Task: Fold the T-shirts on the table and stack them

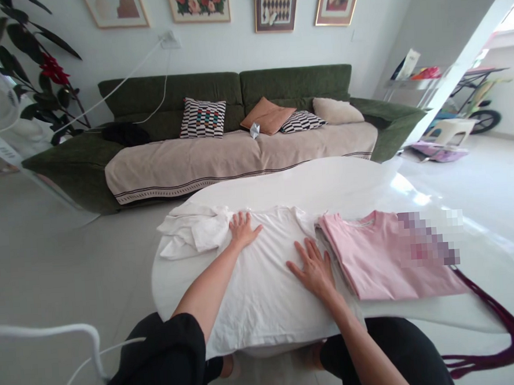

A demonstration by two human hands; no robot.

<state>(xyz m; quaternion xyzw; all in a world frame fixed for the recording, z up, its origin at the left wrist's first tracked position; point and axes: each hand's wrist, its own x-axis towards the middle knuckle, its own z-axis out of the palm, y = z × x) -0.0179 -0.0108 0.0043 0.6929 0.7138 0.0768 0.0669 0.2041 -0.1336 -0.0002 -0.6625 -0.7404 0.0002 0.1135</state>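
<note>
A white T-shirt [267, 290] lies spread on the round white table, its lower hem at the near edge. My left hand [242, 231] rests flat on its upper left part, fingers spread. On the right side of the shirt lies my right hand [314, 269], palm down with the fingers apart. A bunched white cloth [192, 230] sits just left of my left hand, touching or joined to the shirt; I cannot tell which. Beside my right hand is a folded pink shirt [387, 263], with another layer under its left edge.
The white table [300, 181] stands before a green sofa [293, 80] with cushions and a beige cover [185, 165]. A dark red strap [504, 322] hangs over the table's right side. A white curved tube [74, 328] is at my lower left. A blurred patch covers something on the pink shirt.
</note>
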